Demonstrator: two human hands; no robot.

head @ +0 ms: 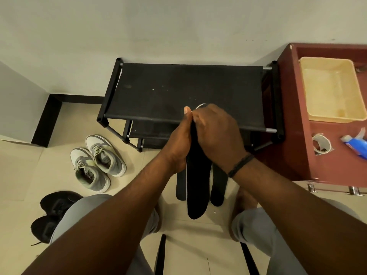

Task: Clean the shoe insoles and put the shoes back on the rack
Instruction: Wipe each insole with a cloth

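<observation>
Fingers of left hand point(179, 144) and right hand point(216, 133) both grip black insoles point(196, 187) above shoe rack point(178, 90)

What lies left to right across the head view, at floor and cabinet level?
Black shoes → grey sneakers → insoles held in both hands → tape roll → spray bottle.

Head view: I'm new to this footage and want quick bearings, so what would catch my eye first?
Both hands, left and right, meet at centre, gripping dark insoles that hang down in front of the black rack. Grey sneakers sit on the floor to the left, with black shoes nearer the person. At right, a red cabinet carries a beige tub and a blue spray bottle.
</observation>
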